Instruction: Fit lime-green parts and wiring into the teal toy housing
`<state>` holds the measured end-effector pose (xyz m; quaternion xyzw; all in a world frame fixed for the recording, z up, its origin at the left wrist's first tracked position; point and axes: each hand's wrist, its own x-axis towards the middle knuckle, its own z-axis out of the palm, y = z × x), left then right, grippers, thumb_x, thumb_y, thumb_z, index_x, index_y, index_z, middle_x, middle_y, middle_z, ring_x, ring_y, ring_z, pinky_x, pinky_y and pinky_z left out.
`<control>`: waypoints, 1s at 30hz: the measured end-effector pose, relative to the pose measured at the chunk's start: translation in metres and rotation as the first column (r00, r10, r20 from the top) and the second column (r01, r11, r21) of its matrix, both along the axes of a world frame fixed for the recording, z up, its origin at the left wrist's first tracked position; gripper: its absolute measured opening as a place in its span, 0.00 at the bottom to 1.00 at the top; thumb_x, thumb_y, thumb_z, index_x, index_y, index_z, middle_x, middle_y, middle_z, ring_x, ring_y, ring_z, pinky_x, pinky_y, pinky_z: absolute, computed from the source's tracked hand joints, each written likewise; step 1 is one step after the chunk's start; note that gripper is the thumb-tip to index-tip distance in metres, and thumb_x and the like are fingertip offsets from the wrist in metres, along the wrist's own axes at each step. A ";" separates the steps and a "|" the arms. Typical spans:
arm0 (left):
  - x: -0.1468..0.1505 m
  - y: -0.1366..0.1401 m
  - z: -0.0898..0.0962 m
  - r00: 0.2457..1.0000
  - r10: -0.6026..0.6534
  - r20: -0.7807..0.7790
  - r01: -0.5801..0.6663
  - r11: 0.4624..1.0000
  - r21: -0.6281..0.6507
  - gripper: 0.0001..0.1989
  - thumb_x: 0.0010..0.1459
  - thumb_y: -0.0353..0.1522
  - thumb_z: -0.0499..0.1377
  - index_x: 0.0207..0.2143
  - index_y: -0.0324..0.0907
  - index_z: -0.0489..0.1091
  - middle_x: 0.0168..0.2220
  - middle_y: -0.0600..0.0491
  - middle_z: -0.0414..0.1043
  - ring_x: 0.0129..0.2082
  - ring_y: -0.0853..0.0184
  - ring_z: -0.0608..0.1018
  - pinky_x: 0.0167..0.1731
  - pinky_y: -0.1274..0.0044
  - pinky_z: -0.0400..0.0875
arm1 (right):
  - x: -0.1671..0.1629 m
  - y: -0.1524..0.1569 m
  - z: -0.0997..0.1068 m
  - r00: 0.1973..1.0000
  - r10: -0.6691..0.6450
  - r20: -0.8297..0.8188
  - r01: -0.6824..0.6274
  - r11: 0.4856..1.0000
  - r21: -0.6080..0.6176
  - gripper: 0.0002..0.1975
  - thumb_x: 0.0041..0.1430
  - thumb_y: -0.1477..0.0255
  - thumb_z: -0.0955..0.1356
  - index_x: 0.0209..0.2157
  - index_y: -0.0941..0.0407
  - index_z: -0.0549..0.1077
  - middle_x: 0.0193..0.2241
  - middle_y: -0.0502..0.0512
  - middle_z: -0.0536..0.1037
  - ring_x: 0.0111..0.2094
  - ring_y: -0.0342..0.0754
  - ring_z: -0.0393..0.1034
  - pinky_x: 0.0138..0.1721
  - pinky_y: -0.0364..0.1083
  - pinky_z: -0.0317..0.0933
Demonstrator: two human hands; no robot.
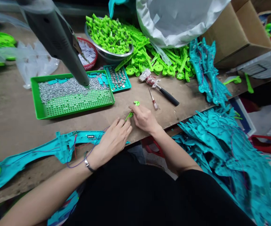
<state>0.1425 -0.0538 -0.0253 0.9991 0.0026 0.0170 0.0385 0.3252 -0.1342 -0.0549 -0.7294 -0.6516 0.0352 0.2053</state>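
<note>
In the head view, both hands meet at the near edge of the worn brown wooden tabletop. The left hand and the right hand have their fingers pinched together on a small lime-green plastic piece with a curled end, which lies on the tabletop just in front of the person. The left wrist rests over a long teal plastic shell with thin red and blue wires stretched along the near edge.

Behind the hands, a small red-handled screwdriver and a black-handled tool with a cloth-wrapped head lie close together. To the left sits a green perforated plastic tray of silver screws, with a small teal tray of button cells touching its right corner. A grey hanging tool body crosses in front of the green tray and hides part of it. Farther back stand a steel bowl of lime-green tubes, a red basket, a heap of lime-green plastic parts and a white plastic bag. A pile of teal shells fills the right side, below the tabletop edge.

The piece's middle is covered by the fingers, so its full shape is hard to make out.
</note>
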 end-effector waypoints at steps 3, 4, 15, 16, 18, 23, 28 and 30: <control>0.000 0.000 -0.002 1.000 -0.012 0.002 0.012 1.000 0.029 0.15 0.65 0.27 0.49 0.49 0.35 0.70 0.58 0.39 0.68 0.51 0.55 0.71 0.59 0.63 0.61 | -0.001 -0.003 -0.005 0.991 -0.061 -0.118 0.071 0.995 0.075 0.18 0.63 0.80 0.59 0.54 0.56 0.64 0.38 0.58 0.80 0.38 0.49 0.76 0.43 0.48 0.69; 0.000 0.000 -0.002 1.000 -0.017 -0.001 0.017 0.999 0.040 0.15 0.65 0.28 0.49 0.49 0.35 0.70 0.59 0.39 0.67 0.51 0.55 0.71 0.59 0.62 0.61 | -0.001 -0.004 -0.006 0.984 -0.089 -0.156 0.105 0.990 0.098 0.17 0.64 0.79 0.60 0.54 0.56 0.64 0.38 0.58 0.81 0.37 0.48 0.77 0.41 0.47 0.69; 0.001 0.001 0.000 1.000 -0.016 -0.013 0.017 0.998 0.056 0.14 0.65 0.27 0.48 0.47 0.35 0.70 0.59 0.39 0.67 0.50 0.55 0.72 0.59 0.63 0.62 | -0.011 -0.015 -0.006 0.987 -0.159 0.004 0.159 0.984 0.075 0.10 0.65 0.77 0.61 0.44 0.56 0.71 0.34 0.58 0.82 0.34 0.49 0.75 0.35 0.47 0.65; 0.001 0.002 0.000 1.000 -0.019 -0.010 0.020 0.998 0.058 0.14 0.65 0.27 0.48 0.47 0.35 0.70 0.59 0.39 0.67 0.50 0.55 0.72 0.59 0.63 0.62 | -0.014 -0.016 -0.006 0.985 -0.167 0.047 0.163 0.984 0.066 0.10 0.65 0.77 0.60 0.43 0.57 0.71 0.32 0.58 0.81 0.32 0.49 0.74 0.34 0.46 0.63; 0.001 0.002 0.000 1.000 -0.026 -0.004 0.026 0.998 0.058 0.15 0.64 0.27 0.48 0.47 0.35 0.70 0.58 0.38 0.68 0.50 0.55 0.72 0.59 0.63 0.62 | -0.020 -0.014 -0.006 0.975 -0.173 0.140 0.170 0.985 0.039 0.11 0.65 0.78 0.59 0.39 0.57 0.72 0.29 0.58 0.79 0.30 0.48 0.72 0.32 0.46 0.61; 0.002 0.002 -0.002 1.000 -0.025 0.014 0.025 0.999 0.039 0.14 0.64 0.28 0.49 0.47 0.36 0.71 0.55 0.38 0.70 0.48 0.55 0.73 0.59 0.60 0.62 | -0.021 -0.003 0.001 0.969 -0.129 0.213 0.141 0.989 -0.040 0.10 0.63 0.79 0.59 0.36 0.57 0.71 0.31 0.59 0.79 0.34 0.49 0.72 0.32 0.45 0.61; -0.003 -0.001 -0.003 1.000 0.025 0.013 -0.026 0.999 0.034 0.15 0.65 0.28 0.49 0.48 0.36 0.71 0.62 0.40 0.65 0.52 0.54 0.72 0.60 0.57 0.62 | -0.001 -0.004 0.004 0.959 -0.169 -0.228 0.191 0.979 0.079 0.15 0.59 0.79 0.63 0.48 0.57 0.68 0.36 0.55 0.82 0.37 0.48 0.78 0.41 0.46 0.70; -0.006 -0.004 -0.002 0.998 0.062 0.014 -0.062 0.997 0.040 0.15 0.65 0.29 0.50 0.50 0.36 0.71 0.64 0.40 0.63 0.57 0.51 0.70 0.61 0.55 0.60 | 0.004 -0.006 0.004 0.914 -0.182 -0.363 0.240 0.963 0.121 0.14 0.59 0.78 0.64 0.47 0.55 0.67 0.36 0.54 0.83 0.36 0.46 0.79 0.41 0.46 0.72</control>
